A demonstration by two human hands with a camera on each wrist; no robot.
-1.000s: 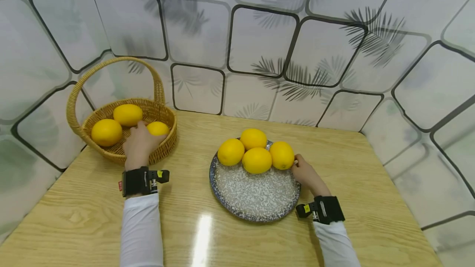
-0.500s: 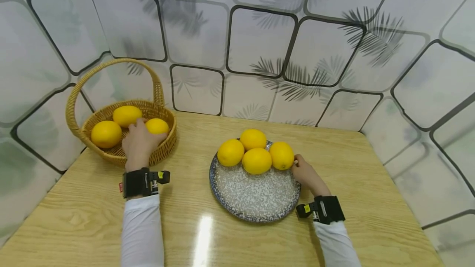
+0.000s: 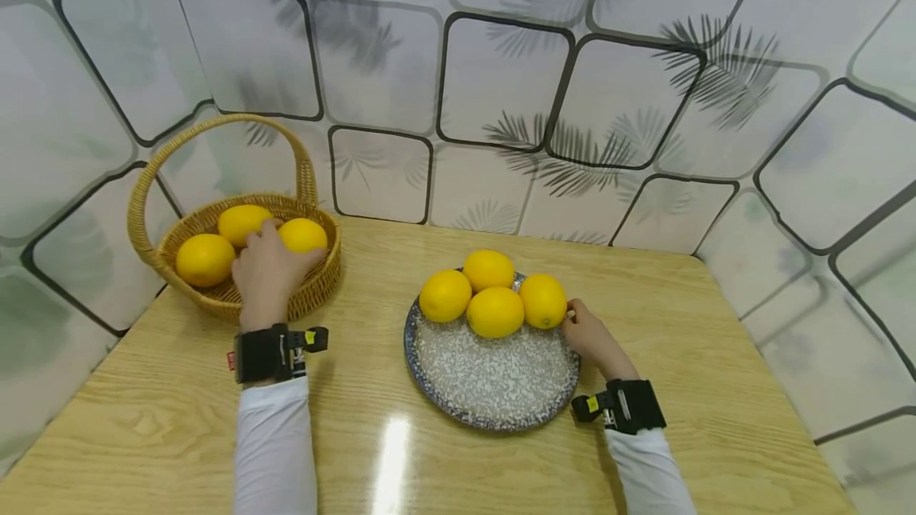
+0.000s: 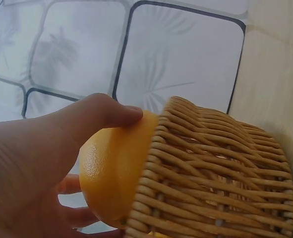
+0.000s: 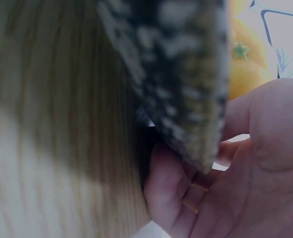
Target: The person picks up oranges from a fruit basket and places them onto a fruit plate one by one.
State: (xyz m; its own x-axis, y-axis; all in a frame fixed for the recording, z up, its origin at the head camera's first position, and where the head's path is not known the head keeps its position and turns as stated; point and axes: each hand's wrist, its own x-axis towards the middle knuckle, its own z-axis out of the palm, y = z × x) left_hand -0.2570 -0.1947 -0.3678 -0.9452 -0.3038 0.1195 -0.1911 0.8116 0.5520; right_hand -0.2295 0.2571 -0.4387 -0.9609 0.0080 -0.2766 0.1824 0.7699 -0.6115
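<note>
Yellow fruit [image 3: 304, 234] on the right side of the basket [image 3: 322, 284] is gripped by the left hand [image 3: 266, 270], thumb opposite fingers, guess so it won't roll. Right hand [image 3: 587, 333] pinches the plate [image 3: 497, 380] rim, probably steadying it; four more fruits [image 3: 495, 313] sit toward the back.

The person's left arm [image 3: 277, 451], in a white sleeve [image 3: 272, 408], reaches almost straight ahead; the left hand [image 3: 268, 269] is lowered into a grip, back upward, with the left thumb [image 4: 104, 111] stretched out to the right and the left fingers [image 4: 73, 184] curving opposite. Over on the other side, I see the right arm [image 3: 647, 467] slanting inward, the right hand [image 3: 588, 332] pinching, right thumb [image 5: 239, 115] above, right fingers [image 5: 166, 176] curled beneath.
</note>
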